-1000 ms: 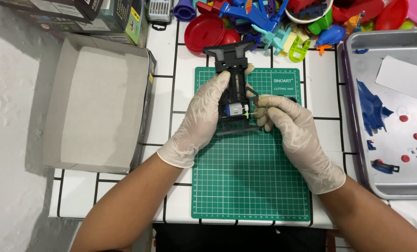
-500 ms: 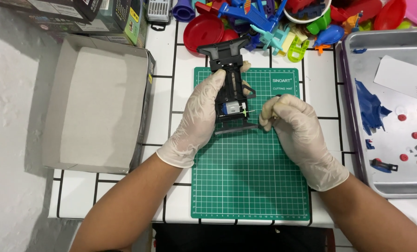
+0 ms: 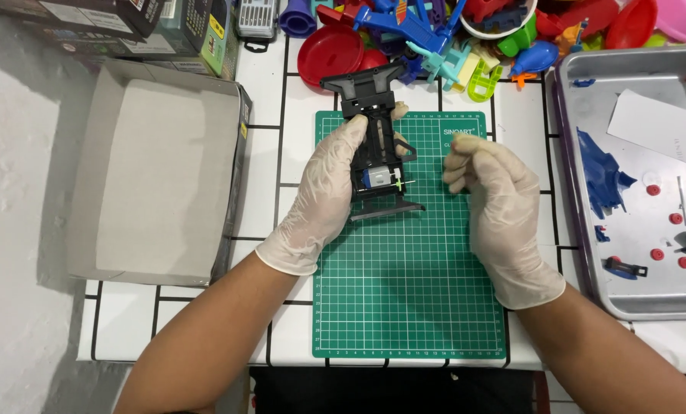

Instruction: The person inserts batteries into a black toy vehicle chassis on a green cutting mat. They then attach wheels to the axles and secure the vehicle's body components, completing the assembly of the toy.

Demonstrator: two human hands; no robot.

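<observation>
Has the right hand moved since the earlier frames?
Yes. The right hand has pulled away rightward from the black toy chassis across the green cutting mat, while the left hand holds the chassis.

Black toy chassis (image 3: 375,123), seemingly blue motor (image 3: 375,178), green gridded mat (image 3: 408,284).

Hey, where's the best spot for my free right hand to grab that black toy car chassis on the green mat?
Probably the bare right edge of the black chassis, coming in from the right. The left hand already wraps its left side, and the right hand sits apart, fingers curled. Take the long narrow frame mid-length, above the small motor and its thin shaft, and clear of the flared end bars.
</observation>
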